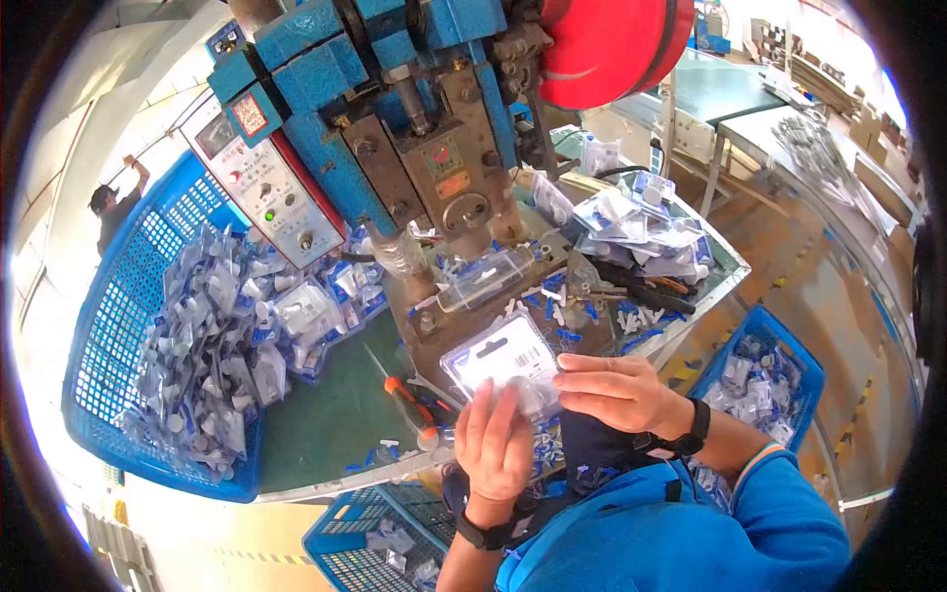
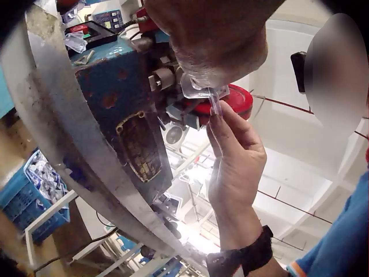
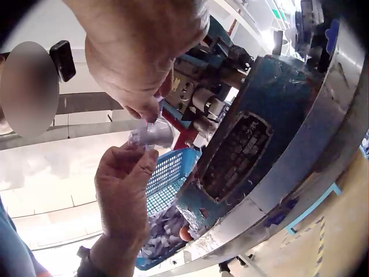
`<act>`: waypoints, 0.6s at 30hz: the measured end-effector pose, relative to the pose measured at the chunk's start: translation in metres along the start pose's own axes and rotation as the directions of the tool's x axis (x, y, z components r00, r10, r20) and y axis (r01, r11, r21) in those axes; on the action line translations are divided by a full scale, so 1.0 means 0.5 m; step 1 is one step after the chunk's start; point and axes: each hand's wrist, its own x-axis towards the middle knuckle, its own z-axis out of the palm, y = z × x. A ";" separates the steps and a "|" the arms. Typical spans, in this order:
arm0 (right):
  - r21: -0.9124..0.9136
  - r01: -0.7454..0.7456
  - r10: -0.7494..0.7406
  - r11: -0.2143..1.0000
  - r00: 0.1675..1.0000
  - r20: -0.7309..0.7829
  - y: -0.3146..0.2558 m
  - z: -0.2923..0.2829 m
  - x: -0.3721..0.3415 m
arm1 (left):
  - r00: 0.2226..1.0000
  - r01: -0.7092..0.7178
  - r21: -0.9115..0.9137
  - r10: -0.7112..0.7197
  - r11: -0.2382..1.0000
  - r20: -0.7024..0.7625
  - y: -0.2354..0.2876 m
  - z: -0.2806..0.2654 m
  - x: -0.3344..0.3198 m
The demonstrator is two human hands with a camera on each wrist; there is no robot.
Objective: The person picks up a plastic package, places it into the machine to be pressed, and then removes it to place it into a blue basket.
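Note:
A clear blister pack with a printed barcode card (image 1: 508, 357) is held up in front of the press. My left hand (image 1: 493, 449) pinches its lower edge, fingertips over the card. On the other side, my right hand (image 1: 623, 393) grips the pack's right edge between thumb and fingers. The right wrist view shows the pack's clear plastic bubble (image 3: 158, 134) between both hands. Just beyond the pack lies the press bed, with a clear plastic tray-like piece (image 1: 485, 280) under the press head (image 1: 449, 168).
A blue basket (image 1: 94, 345) heaped with packs stands left. More packs (image 1: 641, 227) pile up at right. An orange-handled screwdriver (image 1: 406, 405) lies on the green table (image 1: 326, 434), near small blue and white parts. Other baskets (image 1: 814, 395) sit below the table edge.

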 end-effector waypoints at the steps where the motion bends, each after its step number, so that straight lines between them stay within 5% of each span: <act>1: 0.006 0.000 0.000 1.000 1.000 0.003 -0.001 -0.001 0.001 | 1.000 -0.002 0.004 0.002 1.000 0.000 0.001 -0.002 0.001; 7: 0.058 -0.030 0.030 0.998 1.000 -0.002 -0.010 -0.008 -0.001 | 1.000 0.013 -0.015 -0.013 1.000 -0.027 0.014 -0.017 0.002; 10: 0.152 -0.317 0.328 0.936 0.944 -0.046 -0.036 -0.021 0.019 | 0.953 0.277 -0.114 -0.259 0.954 0.156 0.034 -0.037 0.012; 11: 0.335 -0.451 0.493 0.827 0.868 -0.049 -0.039 -0.022 0.034 | 0.907 0.404 -0.460 -0.412 0.790 0.089 0.040 -0.029 0.013; 12: 0.503 -0.550 0.645 0.666 0.764 -0.020 -0.039 -0.023 0.053 | 0.769 0.509 -0.750 -0.614 0.422 0.177 0.048 -0.023 0.007; 13: 0.647 -0.605 0.772 0.465 0.635 0.038 -0.037 -0.027 0.062 | 0.598 0.467 -0.883 -0.721 -0.041 0.350 0.057 -0.021 0.004; 14: 0.534 -0.641 0.714 0.551 0.694 0.096 -0.024 -0.022 0.053 | 0.584 0.318 -0.888 -0.670 -0.331 0.459 0.063 -0.016 0.014; 17: 0.498 -0.643 0.691 0.581 0.714 0.115 -0.027 -0.011 0.050 | 0.424 0.286 -0.717 -0.586 -0.636 0.690 0.065 -0.012 0.003; 18: 0.487 -0.629 0.692 0.606 0.719 0.068 -0.028 -0.006 0.048 | 0.430 0.284 -0.700 -0.565 -0.655 0.704 0.065 -0.008 -0.005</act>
